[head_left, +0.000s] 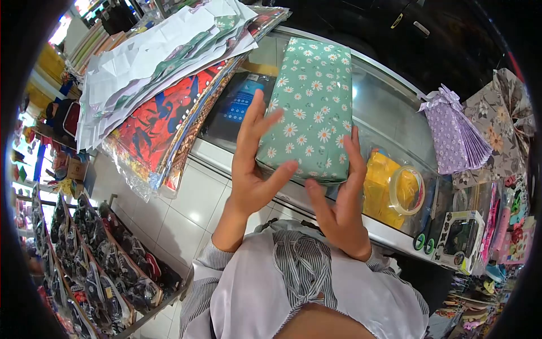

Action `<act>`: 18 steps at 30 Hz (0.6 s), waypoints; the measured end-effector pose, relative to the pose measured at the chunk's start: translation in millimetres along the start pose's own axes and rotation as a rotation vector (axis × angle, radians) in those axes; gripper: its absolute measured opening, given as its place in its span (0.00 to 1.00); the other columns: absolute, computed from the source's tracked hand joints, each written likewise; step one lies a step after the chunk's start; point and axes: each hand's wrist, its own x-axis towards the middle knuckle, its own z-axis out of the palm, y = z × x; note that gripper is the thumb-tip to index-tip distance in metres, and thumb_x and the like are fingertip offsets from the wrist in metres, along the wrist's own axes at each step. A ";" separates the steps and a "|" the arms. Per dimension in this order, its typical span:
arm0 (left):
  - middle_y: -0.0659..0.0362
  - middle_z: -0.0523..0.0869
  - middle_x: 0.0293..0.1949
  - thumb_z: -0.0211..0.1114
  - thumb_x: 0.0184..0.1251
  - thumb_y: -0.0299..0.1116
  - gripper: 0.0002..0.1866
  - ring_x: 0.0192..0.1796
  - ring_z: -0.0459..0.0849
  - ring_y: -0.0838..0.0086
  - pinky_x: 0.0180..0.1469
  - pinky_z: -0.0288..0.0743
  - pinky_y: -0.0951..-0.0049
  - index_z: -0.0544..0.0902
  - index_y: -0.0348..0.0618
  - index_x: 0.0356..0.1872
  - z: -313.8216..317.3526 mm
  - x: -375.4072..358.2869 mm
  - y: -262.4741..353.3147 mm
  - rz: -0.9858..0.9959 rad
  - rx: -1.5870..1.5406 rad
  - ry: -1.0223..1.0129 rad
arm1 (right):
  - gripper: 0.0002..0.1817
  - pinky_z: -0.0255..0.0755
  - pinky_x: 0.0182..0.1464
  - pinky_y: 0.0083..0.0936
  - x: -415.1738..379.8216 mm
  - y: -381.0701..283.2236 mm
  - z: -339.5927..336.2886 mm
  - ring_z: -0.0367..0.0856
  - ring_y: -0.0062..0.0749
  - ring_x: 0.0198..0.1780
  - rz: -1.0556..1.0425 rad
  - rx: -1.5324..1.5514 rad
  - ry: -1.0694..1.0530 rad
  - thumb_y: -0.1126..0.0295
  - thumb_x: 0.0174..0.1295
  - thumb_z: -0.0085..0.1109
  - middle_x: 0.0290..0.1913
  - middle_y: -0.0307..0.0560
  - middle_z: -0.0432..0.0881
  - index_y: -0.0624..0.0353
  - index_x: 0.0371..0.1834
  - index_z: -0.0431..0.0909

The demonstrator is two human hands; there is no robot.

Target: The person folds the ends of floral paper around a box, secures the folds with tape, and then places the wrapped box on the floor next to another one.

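Note:
A box-shaped parcel (313, 107) wrapped in green paper with white daisies lies on the glass counter (384, 107). My left hand (251, 164) is at its left side, fingers spread, the thumb near the front edge. At the right side and front corner is my right hand (344, 209), its fingers apart and pointing up along the parcel. Whether either palm presses on the paper is hard to tell. Beside the right hand, a roll of clear tape (406, 190) rests on a yellow packet (379, 183).
Crumpled paper sheets (152, 62) lie over patterned wrapping sheets (169, 113) at the left. A purple pleated wrapped item (451, 133), green-handled scissors (423, 243) and a boxed item (460, 237) are at the right. Bagged shoes (96, 265) fill a rack at lower left.

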 end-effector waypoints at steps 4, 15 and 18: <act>0.46 0.67 0.67 0.76 0.42 0.31 0.25 0.72 0.60 0.54 0.70 0.55 0.57 0.84 0.45 0.47 -20.3 8.6 -2.0 0.065 0.171 -0.176 | 0.28 0.47 0.70 0.45 4.6 -3.4 -11.7 0.46 0.58 0.74 -0.004 -0.200 -0.028 0.73 0.61 0.58 0.74 0.63 0.45 0.57 0.66 0.64; 0.60 0.83 0.53 0.78 0.31 0.39 0.21 0.69 0.66 0.56 0.70 0.51 0.48 0.89 0.56 0.36 -42.9 35.7 0.1 0.228 0.339 -0.390 | 0.20 0.53 0.68 0.43 4.5 -6.0 -20.7 0.57 0.51 0.72 -0.053 -0.309 -0.004 0.70 0.57 0.62 0.67 0.47 0.68 0.48 0.55 0.79; 0.62 0.85 0.50 0.78 0.31 0.39 0.21 0.67 0.69 0.56 0.70 0.50 0.46 0.89 0.56 0.36 -45.5 35.9 -5.1 0.268 0.349 -0.431 | 0.21 0.55 0.68 0.41 5.1 -3.7 -21.0 0.59 0.50 0.71 -0.047 -0.275 0.004 0.73 0.56 0.63 0.64 0.45 0.72 0.48 0.54 0.80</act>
